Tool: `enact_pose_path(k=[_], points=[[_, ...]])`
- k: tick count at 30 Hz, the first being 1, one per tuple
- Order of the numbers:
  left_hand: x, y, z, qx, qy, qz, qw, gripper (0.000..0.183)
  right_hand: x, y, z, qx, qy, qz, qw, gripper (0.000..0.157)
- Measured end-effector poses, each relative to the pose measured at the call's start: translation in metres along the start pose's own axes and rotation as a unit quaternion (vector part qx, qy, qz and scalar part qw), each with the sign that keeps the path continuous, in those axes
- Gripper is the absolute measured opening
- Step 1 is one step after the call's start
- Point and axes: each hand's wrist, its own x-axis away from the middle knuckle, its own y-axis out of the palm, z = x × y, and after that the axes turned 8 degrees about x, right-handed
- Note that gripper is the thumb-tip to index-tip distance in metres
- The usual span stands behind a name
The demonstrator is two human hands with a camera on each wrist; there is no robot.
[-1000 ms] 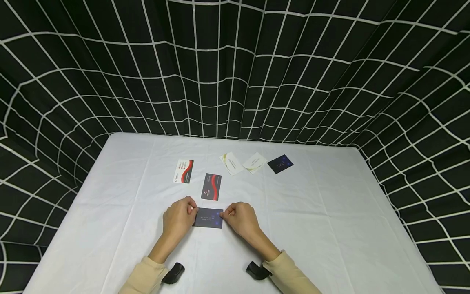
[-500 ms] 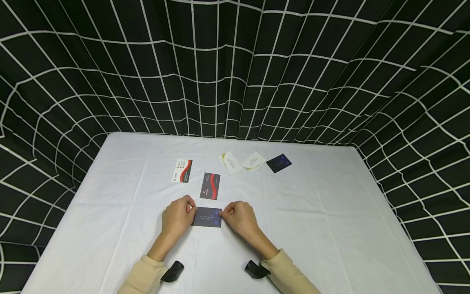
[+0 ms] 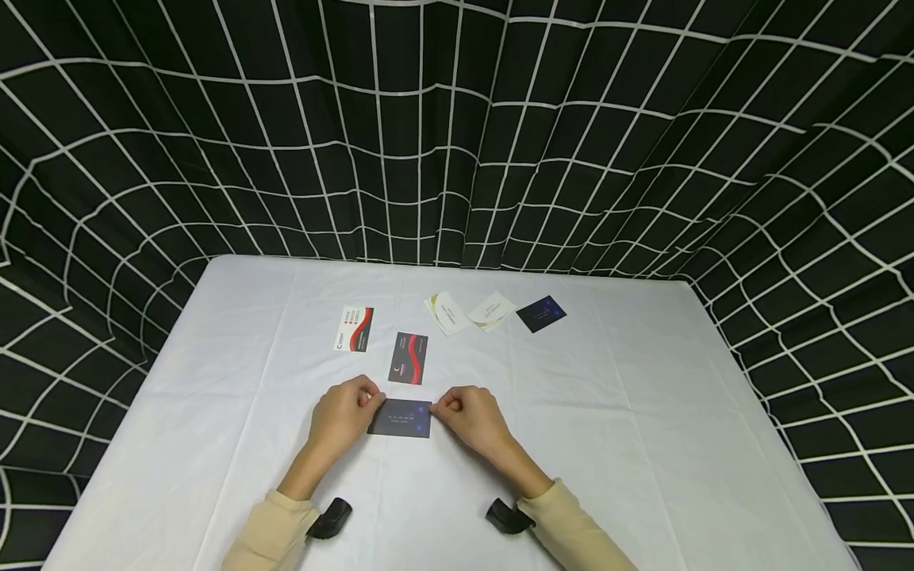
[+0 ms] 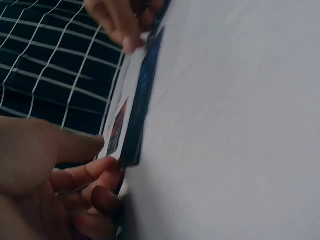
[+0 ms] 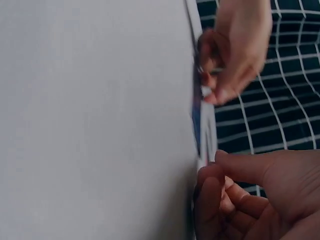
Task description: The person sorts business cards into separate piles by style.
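Note:
A dark blue business card [image 3: 400, 418] with light lettering lies lengthwise on the white table in front of me. At its upper left corner, my left hand [image 3: 339, 414] has its fingertips right at the edge. The left wrist view shows a gap between that thumb [image 4: 92, 144] and the index fingertip, which is beside the card's end [image 4: 131, 155]. My right hand [image 3: 474, 420] is at the upper right corner, fingers loosely bent, fingertips just at the border. From the right wrist, its thumb [image 5: 230, 161] and index finger are just beyond the card's near end.
Just beyond lies a dark grey card [image 3: 408, 358] with a red wave; a white, red and black card [image 3: 353, 329] is left of it. Farther back are white-and-gold cards [image 3: 448, 314] [image 3: 493, 311] and another dark blue card [image 3: 541, 314]. A black grid curtain [image 3: 443, 143] surrounds the table.
Both hands have shifted slightly outward and away from me; their fingertips overlap the dark blue card less than before. The card keeps its place, and the others stay put.

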Motion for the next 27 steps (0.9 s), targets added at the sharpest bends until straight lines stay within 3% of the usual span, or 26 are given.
enact_pose_path(k=[8, 10, 13, 16, 18, 22, 27], points=[[-0.004, -0.004, 0.001, 0.052, 0.005, -0.019, 0.9985, 0.007, -0.005, -0.041, 0.024, -0.023, 0.045, 0.010, 0.999, 0.011], [-0.005, -0.002, 0.005, 0.094, 0.002, -0.030, 0.9951, 0.006, -0.008, -0.049, 0.029, -0.017, 0.051, 0.015, 0.998, 0.012], [-0.006, 0.000, 0.015, 0.173, -0.008, -0.058, 0.9832, 0.007, -0.011, -0.059, 0.036, -0.017, 0.061, 0.020, 0.998, 0.012], [-0.009, 0.002, 0.028, 0.253, -0.034, -0.092, 0.9624, 0.014, -0.016, -0.066, 0.041, -0.017, 0.068, 0.032, 0.997, 0.012], [-0.012, 0.005, 0.036, 0.311, -0.060, -0.116, 0.9415, 0.020, -0.019, -0.068, 0.044, -0.019, 0.068, 0.037, 0.997, 0.012], [-0.019, 0.015, 0.048, 0.421, -0.100, -0.147, 0.8893, 0.033, -0.023, -0.066, 0.050, -0.015, 0.059, 0.032, 0.998, 0.012], [-0.026, 0.029, 0.059, 0.487, -0.109, -0.181, 0.8474, 0.041, -0.027, -0.064, 0.057, -0.003, 0.060, 0.038, 0.997, 0.010]])
